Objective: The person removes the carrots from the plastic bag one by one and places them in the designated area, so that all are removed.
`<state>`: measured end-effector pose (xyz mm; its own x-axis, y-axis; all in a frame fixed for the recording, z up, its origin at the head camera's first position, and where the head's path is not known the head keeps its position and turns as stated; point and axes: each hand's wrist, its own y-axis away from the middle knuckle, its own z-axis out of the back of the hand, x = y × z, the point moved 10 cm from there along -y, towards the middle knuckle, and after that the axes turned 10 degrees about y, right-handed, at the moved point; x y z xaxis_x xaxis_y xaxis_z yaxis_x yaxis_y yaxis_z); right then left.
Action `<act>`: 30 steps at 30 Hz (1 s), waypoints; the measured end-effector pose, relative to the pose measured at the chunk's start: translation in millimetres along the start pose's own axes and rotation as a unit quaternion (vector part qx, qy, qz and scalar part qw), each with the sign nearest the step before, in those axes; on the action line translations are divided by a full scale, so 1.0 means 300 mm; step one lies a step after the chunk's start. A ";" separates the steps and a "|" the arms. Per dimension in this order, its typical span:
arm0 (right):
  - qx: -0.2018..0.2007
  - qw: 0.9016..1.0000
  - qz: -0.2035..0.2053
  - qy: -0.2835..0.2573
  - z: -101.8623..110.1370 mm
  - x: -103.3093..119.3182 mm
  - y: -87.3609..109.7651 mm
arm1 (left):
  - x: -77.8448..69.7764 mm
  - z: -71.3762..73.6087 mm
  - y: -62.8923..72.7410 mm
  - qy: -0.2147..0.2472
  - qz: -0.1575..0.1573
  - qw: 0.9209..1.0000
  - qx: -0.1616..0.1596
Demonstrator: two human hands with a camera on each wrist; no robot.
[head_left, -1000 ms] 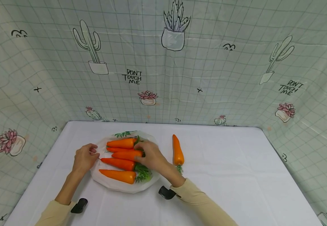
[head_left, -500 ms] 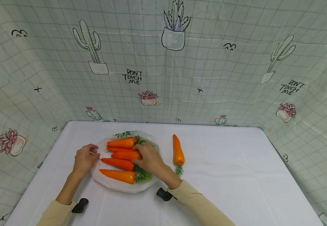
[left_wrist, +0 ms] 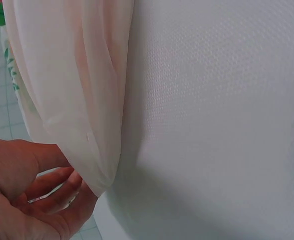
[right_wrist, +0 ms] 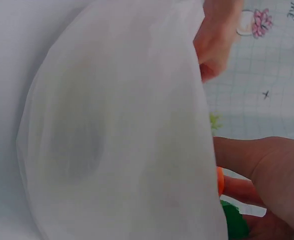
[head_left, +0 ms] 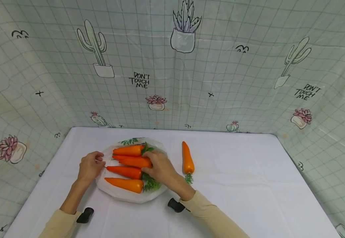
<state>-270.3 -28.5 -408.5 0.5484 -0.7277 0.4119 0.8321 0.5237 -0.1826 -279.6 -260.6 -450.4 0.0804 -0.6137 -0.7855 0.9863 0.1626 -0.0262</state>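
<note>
Tabletop (head_left: 249, 185), covered in white, finely textured cloth, runs to a straight far edge before a hanging backdrop (head_left: 211, 66) of pale grey-green checked fabric printed with cacti and lettering; its widest stretch lies to the right. Toward the left side lies a rounded white bag (head_left: 130, 197), its far rim near the table's far edge. Its walls are thin, translucent and creased, with green leaf print at the far side. Left hand (head_left: 89, 168) pinches the bag's left rim, thumb and fingers clamped on the gathered material. Right hand (head_left: 159, 167), over the bag's right side, has thumb and fingers clamped on the thick end of a smooth, tapered orange carrot (head_left: 134, 161), which lies among the others in the bag. An orange carrot (head_left: 127, 150) and part of a redder one show beyond it; a red-orange carrot (head_left: 124, 172) and an orange carrot with feathery green leaves (head_left: 124, 184) lie nearer. Right forearm passes between the bag and a loose orange carrot (head_left: 188, 158) on the cloth. Black devices (head_left: 176, 205) sit at both beige cuffs
</note>
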 end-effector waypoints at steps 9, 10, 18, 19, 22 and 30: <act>-0.014 0.998 -0.007 -0.058 0.062 -0.046 0.035 | 0.006 0.002 -0.002 0.002 0.008 1.000 0.009; -0.018 0.998 -0.007 -0.068 0.072 -0.054 0.040 | 0.007 0.001 -0.003 0.002 0.010 1.000 0.011; -0.069 0.987 -0.014 -0.142 0.151 -0.119 0.077 | 0.014 -0.007 -0.014 -0.002 0.023 1.000 0.017; -0.075 0.986 -0.017 -0.151 0.160 -0.129 0.081 | 0.014 -0.008 -0.015 -0.002 0.023 1.000 0.017; -0.090 0.981 -0.034 -0.168 0.189 -0.159 0.098 | 0.012 -0.009 -0.018 -0.001 0.021 1.000 0.018; -0.116 0.968 -0.099 -0.199 0.246 -0.265 0.145 | 0.015 -0.008 -0.015 0.002 0.017 1.000 0.021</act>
<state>-283.9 84.9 -383.2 0.3390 -0.5517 0.7621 0.9393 0.2435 -0.2416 -283.9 -262.4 -455.3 0.1135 -0.6052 -0.7879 0.9882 0.1506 0.0267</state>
